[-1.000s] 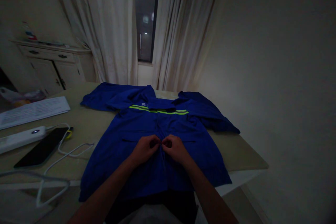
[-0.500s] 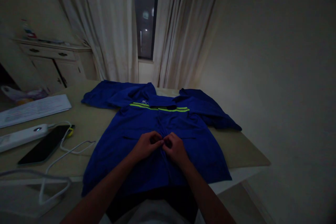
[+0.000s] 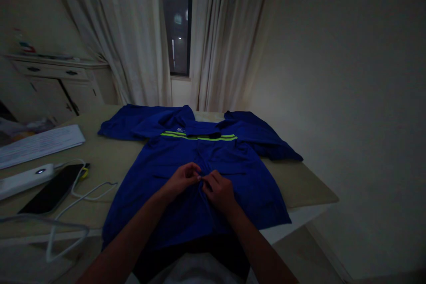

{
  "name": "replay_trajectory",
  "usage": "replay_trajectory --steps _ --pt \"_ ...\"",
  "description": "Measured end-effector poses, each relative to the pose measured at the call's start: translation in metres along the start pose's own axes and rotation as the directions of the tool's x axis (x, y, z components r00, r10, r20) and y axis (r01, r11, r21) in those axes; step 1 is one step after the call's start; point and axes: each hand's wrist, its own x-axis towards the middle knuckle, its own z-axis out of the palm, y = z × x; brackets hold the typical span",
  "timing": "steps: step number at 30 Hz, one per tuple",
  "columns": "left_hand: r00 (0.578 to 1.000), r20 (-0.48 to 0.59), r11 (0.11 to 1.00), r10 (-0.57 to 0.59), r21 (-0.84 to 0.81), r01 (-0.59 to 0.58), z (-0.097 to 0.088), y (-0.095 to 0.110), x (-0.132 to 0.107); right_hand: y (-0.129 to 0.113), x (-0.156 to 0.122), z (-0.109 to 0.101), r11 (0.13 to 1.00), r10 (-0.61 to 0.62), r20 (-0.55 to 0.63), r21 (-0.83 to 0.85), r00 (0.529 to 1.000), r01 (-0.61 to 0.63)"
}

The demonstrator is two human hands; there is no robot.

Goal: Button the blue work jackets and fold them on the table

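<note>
A blue work shirt (image 3: pixel 253 182) with a yellow-green stripe across the chest lies flat on the table (image 3: pixel 299 186), collar away from me and sleeves spread to both sides. My left hand (image 3: pixel 181 179) and my right hand (image 3: pixel 218 191) meet at the shirt's front placket near its middle. Both hands are closed in a pinch on the cloth there, fingertips almost touching. What lies between the fingers is too dark to make out beyond the fabric.
On the table's left lie a dark phone (image 3: pixel 53 188), a white power strip (image 3: pixel 23 178) with white cables (image 3: pixel 89 193), and papers (image 3: pixel 40 142). A cabinet (image 3: pixel 56 84) stands at the back left; curtains (image 3: pixel 213 40) frame a dark window. The table edge drops off at the right.
Both hands stayed together on the shirt's front and shifted slightly up the placket; the fingers reworked their pinch. The view swung a little.
</note>
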Motion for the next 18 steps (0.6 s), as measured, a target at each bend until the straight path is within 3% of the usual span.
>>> replay_trajectory --steps 4,9,13,16,18 --pt "0.996 0.004 0.994 -0.088 -0.059 0.088 -0.002 0.002 0.002 0.000 -0.002 -0.001 0.993 -0.104 0.021 -0.045 0.994 0.105" --pt "0.988 -0.027 0.985 -0.155 -0.083 0.152 -0.001 0.001 0.002 0.001 0.000 -0.003 0.988 -0.148 0.068 0.063 0.987 0.144" --pt "0.991 -0.049 0.991 -0.121 -0.057 0.118 0.002 -0.003 0.001 0.004 0.007 -0.006 0.926 0.068 0.069 0.366 0.995 -0.089" --pt "0.994 -0.086 0.997 -0.061 -0.052 0.056 0.005 -0.007 0.001 0.008 0.013 -0.005 0.781 0.259 0.189 0.537 0.947 -0.320" --pt "0.994 -0.105 0.999 -0.030 -0.046 0.026 0.006 -0.009 0.001 0.009 0.015 -0.004 0.734 0.292 0.237 0.566 0.927 -0.376"
